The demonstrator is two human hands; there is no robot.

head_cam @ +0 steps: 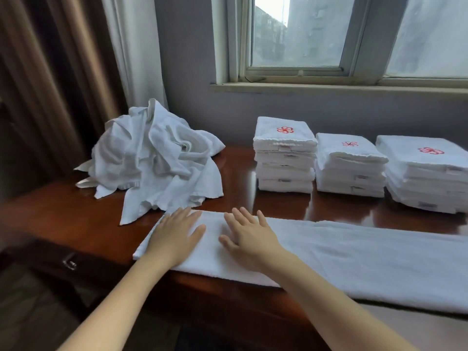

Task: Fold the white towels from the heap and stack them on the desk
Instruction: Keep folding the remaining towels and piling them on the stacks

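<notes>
The glossy reddish-brown wooden desk (63, 211) fills the room's lower half. Across it from seven to four o'clock lies the long white terry towel folded into a strip (354, 257), the piece being worked. At ten o'clock sits the crumpled heap of white towels (157, 158); at one to two o'clock stand three stacks of folded white towels with red flower embroidery (350, 168). The left hand (174, 236) and right hand (249, 236) rest side by side on the strip's left end, palms down, fingers spread, pinching nothing. I'd press outward from the middle, squaring the edges before folding across. The strip's right end and the farthest stack run out of view, and I can't count its layers.
</notes>
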